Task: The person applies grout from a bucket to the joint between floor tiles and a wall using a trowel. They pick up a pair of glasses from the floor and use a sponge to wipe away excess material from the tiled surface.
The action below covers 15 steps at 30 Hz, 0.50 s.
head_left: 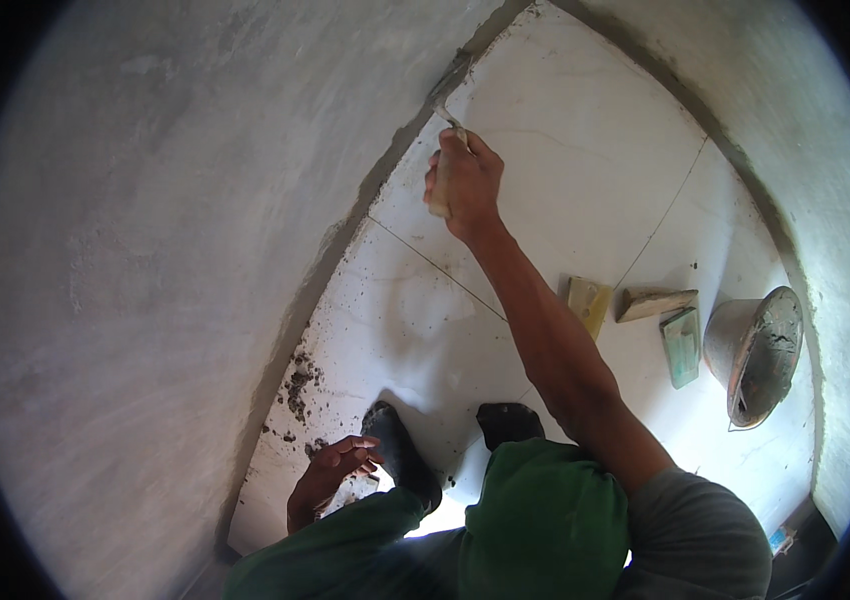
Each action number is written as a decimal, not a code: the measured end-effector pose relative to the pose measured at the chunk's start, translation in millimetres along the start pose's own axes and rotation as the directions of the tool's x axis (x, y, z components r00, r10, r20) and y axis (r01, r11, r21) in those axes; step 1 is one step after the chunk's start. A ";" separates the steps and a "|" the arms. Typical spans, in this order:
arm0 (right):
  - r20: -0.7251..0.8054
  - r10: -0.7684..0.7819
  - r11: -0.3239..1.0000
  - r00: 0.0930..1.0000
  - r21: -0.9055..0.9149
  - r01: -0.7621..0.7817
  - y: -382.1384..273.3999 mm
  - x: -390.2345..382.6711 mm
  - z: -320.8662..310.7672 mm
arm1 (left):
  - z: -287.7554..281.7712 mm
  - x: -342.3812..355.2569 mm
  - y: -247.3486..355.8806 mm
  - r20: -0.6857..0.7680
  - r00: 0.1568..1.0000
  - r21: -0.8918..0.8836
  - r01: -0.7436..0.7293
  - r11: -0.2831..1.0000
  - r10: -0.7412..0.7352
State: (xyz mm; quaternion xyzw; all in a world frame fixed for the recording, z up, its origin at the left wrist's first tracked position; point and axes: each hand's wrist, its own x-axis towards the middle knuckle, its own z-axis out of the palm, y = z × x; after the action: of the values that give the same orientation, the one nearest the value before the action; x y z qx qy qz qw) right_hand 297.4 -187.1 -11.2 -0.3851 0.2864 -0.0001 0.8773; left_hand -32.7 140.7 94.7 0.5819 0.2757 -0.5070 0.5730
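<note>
My right hand point(468, 185) is closed round the pale handle of a small trowel point(448, 117), well out in front of me. Its metal end reaches the dark mortar strip point(395, 155) where the left wall meets the floor. Beside my left leg, low in the view, my left hand point(330, 475) hangs with its fingers loosely bent and apart, apparently holding nothing. Dark mortar crumbs point(300, 385) lie on the floor just beyond that hand.
White floor tiles point(545, 180) stretch between two grey plastered walls point(145, 250). To the right of my forearm lie a yellowish block point(587, 303), a wooden piece point(655, 303) and a green float-like block point(680, 347). A mortar-smeared bucket point(735, 340) tilts near the right wall.
</note>
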 end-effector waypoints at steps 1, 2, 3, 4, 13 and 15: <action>0.080 -0.045 0.999 0.996 -0.018 0.046 -3.1 -10.9 -8.9 | 2.0 -1.9 -3.2 0.011 1.000 -0.020 0.004 1.000 -0.004; 0.161 -0.087 0.995 0.983 -0.031 0.093 -5.1 -17.4 -15.8 | 1.9 -1.2 -4.5 0.008 1.000 -0.023 0.010 1.000 -0.010; 0.164 -0.090 0.995 0.982 -0.028 0.096 -7.0 -16.6 -18.9 | 1.0 1.6 0.9 0.005 1.000 0.020 -0.007 1.000 0.006; 0.123 -0.068 0.997 0.990 -0.013 0.070 -5.8 -14.9 -22.2 | 0.1 2.6 3.8 0.002 1.000 0.064 -0.023 0.998 0.023; -0.015 0.028 0.995 0.999 -0.094 -0.030 42.9 -17.5 -5.2 | 6.4 -1.4 -5.3 -0.017 1.000 -0.034 -0.007 0.999 0.006; 0.018 0.020 0.998 1.000 -0.055 -0.019 38.2 -32.6 5.9 | 3.4 -2.1 -6.2 -0.020 1.000 -0.020 -0.010 1.000 0.010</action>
State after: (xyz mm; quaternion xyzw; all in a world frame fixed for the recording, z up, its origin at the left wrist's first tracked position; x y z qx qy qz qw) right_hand 264.7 -149.0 -17.5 -0.4060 0.2817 0.0197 0.8691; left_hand -39.9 139.2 94.8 0.5825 0.2834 -0.4956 0.5786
